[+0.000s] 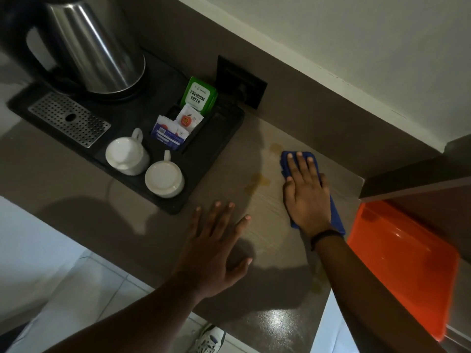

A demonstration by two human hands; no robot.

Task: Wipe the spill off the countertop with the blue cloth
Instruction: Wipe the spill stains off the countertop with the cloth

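Note:
The blue cloth (286, 166) lies flat on the brown countertop (142, 225), and my right hand (304, 192) presses down on it with straight fingers. Yellowish spill drops (260, 180) sit just left of the cloth, with another drop (275, 148) near its far corner. Faint wet streaks run across the counter between my hands. More yellowish drops (317, 286) show near the front edge beside my right forearm. My left hand (216, 240) rests flat on the counter with fingers spread, holding nothing.
A black tray (209, 159) at the left holds a steel kettle (94, 47), two upturned white cups (127, 155), tea sachets (178, 126) and a drip grate (68, 118). A wall socket (240, 81) sits behind. An orange surface (402, 263) is at the right.

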